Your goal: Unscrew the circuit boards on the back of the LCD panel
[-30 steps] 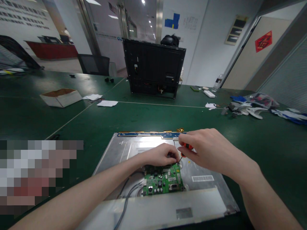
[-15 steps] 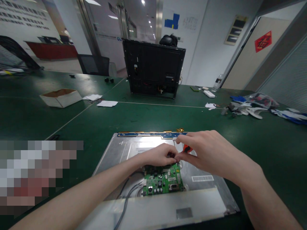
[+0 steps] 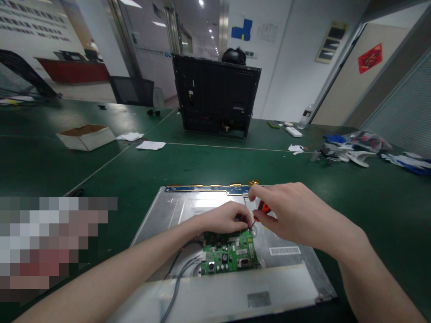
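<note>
A silver display panel [image 3: 286, 273] lies back side up, with a green circuit board [image 3: 229, 258] at its middle and a narrow blue board [image 3: 208, 190] along the far edge. My right hand [image 3: 289, 211] is closed round a screwdriver [image 3: 264, 207] with an orange and black handle. Its shaft slants down to the board's far right corner. Close beside that tip, my left hand [image 3: 230, 217] rests over the board's far edge, thumb and fingers curled together. What they pinch, if anything, is hidden. Grey cables [image 3: 178, 282] run from the board's left side.
A black monitor housing [image 3: 217, 96] stands upright beyond the panel. An open cardboard box [image 3: 85, 137] and papers [image 3: 151, 145] lie at the left. Tools and bags [image 3: 353, 148] are piled at the right, near a water bottle [image 3: 305, 116]. A blurred patch covers the lower left.
My right thumb has drawn slightly away from my left hand, and the fingers have shifted a little on the handle. The screwdriver's shaft now shows between the hands. My left hand stays put.
</note>
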Tool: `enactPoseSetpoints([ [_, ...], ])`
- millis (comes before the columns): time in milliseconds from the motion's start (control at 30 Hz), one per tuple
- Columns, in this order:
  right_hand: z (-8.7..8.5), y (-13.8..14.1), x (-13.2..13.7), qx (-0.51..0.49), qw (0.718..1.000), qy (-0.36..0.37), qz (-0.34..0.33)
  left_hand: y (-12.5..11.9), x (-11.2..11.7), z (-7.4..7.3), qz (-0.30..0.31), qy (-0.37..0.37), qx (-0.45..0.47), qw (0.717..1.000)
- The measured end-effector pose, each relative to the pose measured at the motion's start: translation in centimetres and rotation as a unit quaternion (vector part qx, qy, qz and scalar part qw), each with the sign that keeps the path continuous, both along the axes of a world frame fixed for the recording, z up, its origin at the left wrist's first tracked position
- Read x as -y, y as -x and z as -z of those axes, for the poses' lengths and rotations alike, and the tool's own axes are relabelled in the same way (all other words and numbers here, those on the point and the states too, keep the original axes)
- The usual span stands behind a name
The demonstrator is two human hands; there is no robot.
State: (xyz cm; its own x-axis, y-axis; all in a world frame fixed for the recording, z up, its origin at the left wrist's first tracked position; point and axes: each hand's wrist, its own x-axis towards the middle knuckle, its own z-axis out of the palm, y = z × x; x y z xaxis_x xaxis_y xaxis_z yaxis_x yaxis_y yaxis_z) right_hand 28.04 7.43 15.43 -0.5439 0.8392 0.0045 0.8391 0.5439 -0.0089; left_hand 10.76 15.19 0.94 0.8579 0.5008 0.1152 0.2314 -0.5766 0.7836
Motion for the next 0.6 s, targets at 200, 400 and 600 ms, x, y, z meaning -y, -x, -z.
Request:
enactPoseSetpoints([
  [200, -0.17, -0.34, 0.38, -0.034, 0.998, 0.021, -0.057, 0.00, -0.05, 0.22, 0.000, -0.010, -0.012, 1.000],
  [400, -0.20, -0.24, 0.53, -0.024, 0.999, 0.021, -0.040, 0.04, -0.29, 0.33, 0.012, -0.020, -0.013, 1.000],
  [600, -0.21, 0.00, 0.06, 0.035, 0.999, -0.017, 0.015, 0.02, -0.40, 0.19, 0.023, -0.011, -0.003, 1.000],
])
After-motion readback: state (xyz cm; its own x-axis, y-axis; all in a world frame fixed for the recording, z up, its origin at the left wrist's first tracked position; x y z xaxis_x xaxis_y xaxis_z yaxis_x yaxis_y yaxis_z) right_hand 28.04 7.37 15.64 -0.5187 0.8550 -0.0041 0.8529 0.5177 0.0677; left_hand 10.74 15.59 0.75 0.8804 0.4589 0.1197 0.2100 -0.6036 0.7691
